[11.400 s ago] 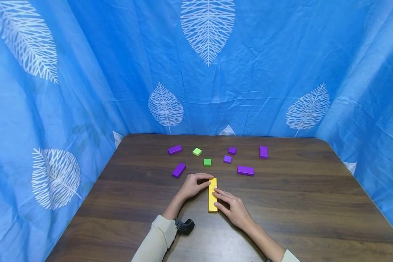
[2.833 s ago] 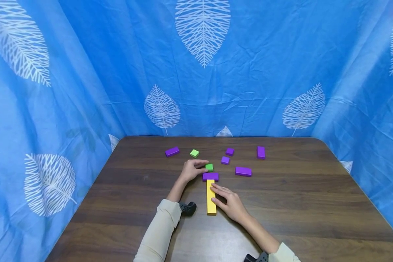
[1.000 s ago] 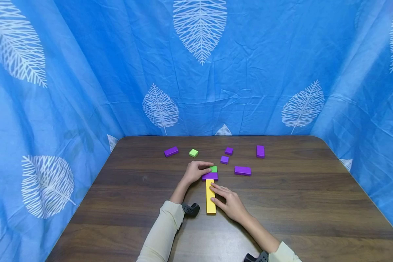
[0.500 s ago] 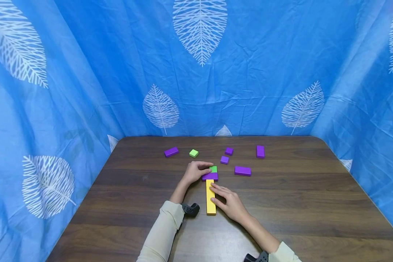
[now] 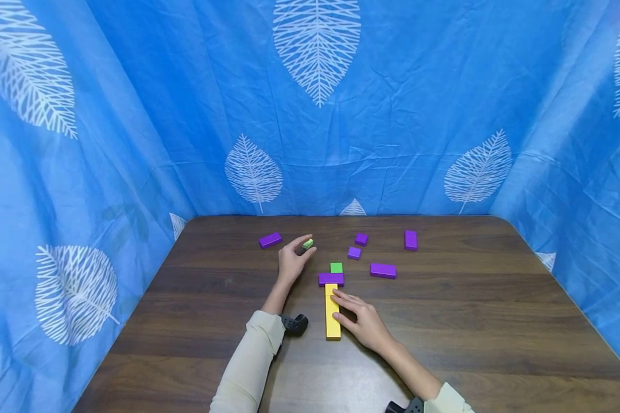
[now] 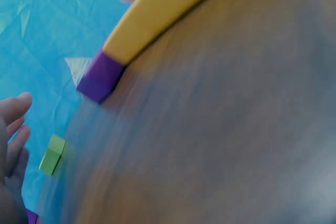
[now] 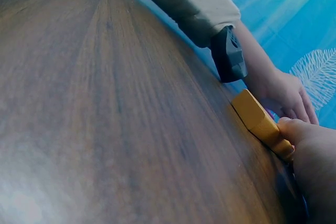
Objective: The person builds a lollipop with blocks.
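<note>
Table edge (image 5: 336, 218) beyond loose hands: left (image 5: 290, 264) around lime block (image 5: 308, 244), right (image 5: 365, 324) on yellow blocks (image 5: 332, 321)

Left hand (image 5: 291, 261) farther forward, thumb and fingers parted. Right hand (image 5: 364, 322) behind it and to its right, fingers extended, thumb apart. Left forearm (image 5: 275, 299), right forearm (image 5: 413, 368) slant inward, sleeves (image 5: 249, 364) short of hands.
</note>
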The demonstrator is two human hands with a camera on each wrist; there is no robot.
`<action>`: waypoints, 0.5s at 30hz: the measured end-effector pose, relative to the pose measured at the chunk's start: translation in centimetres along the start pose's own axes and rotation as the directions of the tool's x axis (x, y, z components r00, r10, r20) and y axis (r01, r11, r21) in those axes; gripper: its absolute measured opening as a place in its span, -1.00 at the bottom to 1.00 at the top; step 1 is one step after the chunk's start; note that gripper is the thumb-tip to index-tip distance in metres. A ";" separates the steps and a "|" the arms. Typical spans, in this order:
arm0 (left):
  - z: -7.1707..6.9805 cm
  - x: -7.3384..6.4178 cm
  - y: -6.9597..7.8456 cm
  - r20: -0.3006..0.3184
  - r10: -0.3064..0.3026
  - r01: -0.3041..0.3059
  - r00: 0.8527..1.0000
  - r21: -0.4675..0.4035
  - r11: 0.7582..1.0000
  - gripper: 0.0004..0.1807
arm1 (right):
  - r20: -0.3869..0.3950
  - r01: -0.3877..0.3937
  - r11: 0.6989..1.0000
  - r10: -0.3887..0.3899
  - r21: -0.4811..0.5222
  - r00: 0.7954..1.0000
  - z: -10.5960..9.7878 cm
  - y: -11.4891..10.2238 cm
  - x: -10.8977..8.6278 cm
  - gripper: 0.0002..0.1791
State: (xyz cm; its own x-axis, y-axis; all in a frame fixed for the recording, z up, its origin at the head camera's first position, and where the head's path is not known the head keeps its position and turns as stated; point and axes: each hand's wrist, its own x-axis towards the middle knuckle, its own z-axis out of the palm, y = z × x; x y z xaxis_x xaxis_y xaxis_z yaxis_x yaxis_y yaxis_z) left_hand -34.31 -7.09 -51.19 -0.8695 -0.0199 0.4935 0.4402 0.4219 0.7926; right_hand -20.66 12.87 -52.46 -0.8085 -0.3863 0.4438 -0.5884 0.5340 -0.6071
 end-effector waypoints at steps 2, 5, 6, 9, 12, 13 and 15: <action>-0.2 0.5 -0.5 -0.055 0.040 -0.037 0.998 0.053 0.998 -0.59 | -0.004 0.004 1.000 -0.004 -0.001 1.000 0.0 0.0 0.0 -0.58; -0.5 1.0 -1.2 -0.084 0.074 -0.063 0.994 0.120 0.991 -0.56 | -0.008 0.013 1.000 -0.013 0.002 1.000 0.0 0.0 -0.1 -0.58; -0.6 1.1 -1.4 -0.082 0.072 -0.061 0.994 0.133 0.989 -0.56 | -0.010 0.016 1.000 -0.016 0.001 1.000 0.1 0.0 -0.1 -0.58; -0.5 1.2 -1.9 -0.057 0.038 -0.028 0.998 0.164 0.986 -0.55 | -0.014 0.025 1.000 -0.025 -0.001 1.000 0.1 0.1 -0.1 -0.58; -0.5 1.2 -2.1 -0.028 -0.008 0.013 1.000 0.193 0.981 -0.55 | -0.013 0.027 1.000 -0.027 -0.006 1.000 0.1 0.1 -0.1 -0.58; -0.4 1.3 -2.1 -0.019 -0.017 0.020 1.000 0.200 0.980 -0.55 | -0.012 0.027 1.000 -0.027 -0.007 1.000 0.1 0.2 -0.1 -0.58; -0.4 1.3 -2.2 -0.001 -0.027 0.027 1.000 0.223 0.974 -0.55 | -0.011 0.023 1.000 -0.023 -0.006 1.000 0.1 0.2 -0.1 -0.58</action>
State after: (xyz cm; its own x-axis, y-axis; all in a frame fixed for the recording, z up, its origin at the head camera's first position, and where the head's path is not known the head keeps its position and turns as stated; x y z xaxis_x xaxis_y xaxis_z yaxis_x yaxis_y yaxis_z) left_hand -36.31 -8.38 -52.12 -0.8810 -0.0325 0.4720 0.3554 0.6130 0.7057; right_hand -20.68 12.94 -52.69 -0.7945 -0.3905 0.4651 -0.6071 0.5297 -0.5924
